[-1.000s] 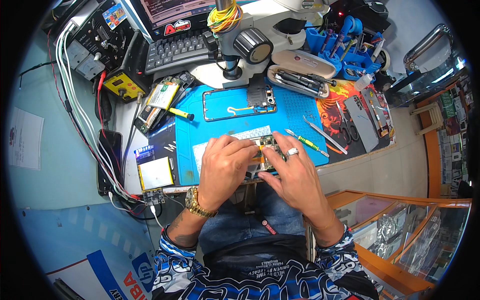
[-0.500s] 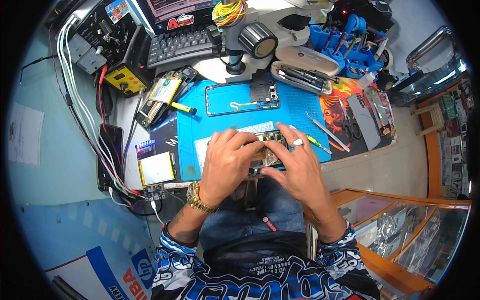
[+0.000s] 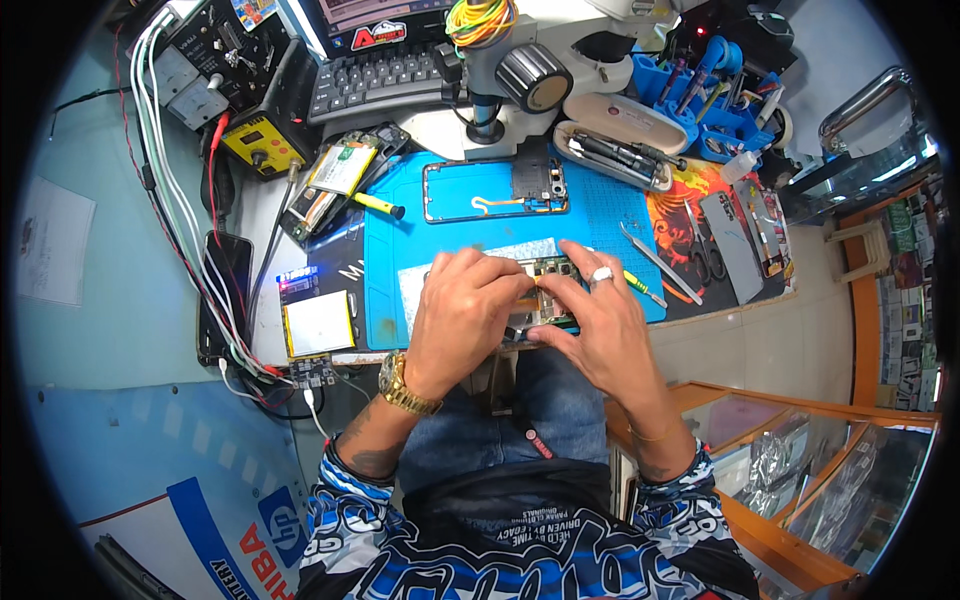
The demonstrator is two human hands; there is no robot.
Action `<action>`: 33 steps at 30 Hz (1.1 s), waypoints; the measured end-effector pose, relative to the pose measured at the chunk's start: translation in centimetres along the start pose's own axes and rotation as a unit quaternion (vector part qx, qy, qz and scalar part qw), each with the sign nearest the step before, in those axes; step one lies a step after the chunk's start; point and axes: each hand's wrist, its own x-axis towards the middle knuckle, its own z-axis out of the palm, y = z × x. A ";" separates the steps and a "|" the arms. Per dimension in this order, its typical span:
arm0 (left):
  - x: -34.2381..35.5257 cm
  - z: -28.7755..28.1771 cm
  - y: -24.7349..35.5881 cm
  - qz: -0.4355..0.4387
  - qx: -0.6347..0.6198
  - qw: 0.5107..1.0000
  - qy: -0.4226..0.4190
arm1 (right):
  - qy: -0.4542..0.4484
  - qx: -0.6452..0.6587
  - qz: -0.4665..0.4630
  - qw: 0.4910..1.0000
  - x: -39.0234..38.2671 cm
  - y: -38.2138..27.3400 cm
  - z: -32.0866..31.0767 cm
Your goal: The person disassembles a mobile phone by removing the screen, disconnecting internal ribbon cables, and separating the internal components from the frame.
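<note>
An opened phone with a bare green circuit board lies between my hands at the near edge of the blue mat. My left hand is curled over its left part, fingertips on the phone's inside. From the right, my right hand grips it, thumb on the near edge and a finger at the far edge. Both hands' fingertips nearly meet over the middle, by an orange strip; anything small between them is hidden. A pale textured sheet lies beneath. Farther back sits an empty phone frame.
Left are a phone battery, cables and a yellow-black screwdriver. Tweezers, scissors and a green-handled tool lie right. A microscope stand, keyboard and tool case stand behind.
The whole view has shifted slightly. Both hands stay on the opened phone, and their fingertips have moved only a little over its middle.
</note>
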 end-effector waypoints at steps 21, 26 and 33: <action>-0.1 0.0 0.4 -0.010 -0.008 1.000 0.019 | 0.013 -0.038 0.006 0.999 -0.9 -1.4 0.4; 0.1 0.1 0.4 -0.035 -0.021 0.999 0.024 | 0.003 -0.047 0.006 0.999 -0.7 -1.5 0.1; 0.0 0.1 0.2 -0.043 -0.044 0.998 0.020 | -0.011 -0.048 0.005 0.999 -0.4 -1.6 -0.3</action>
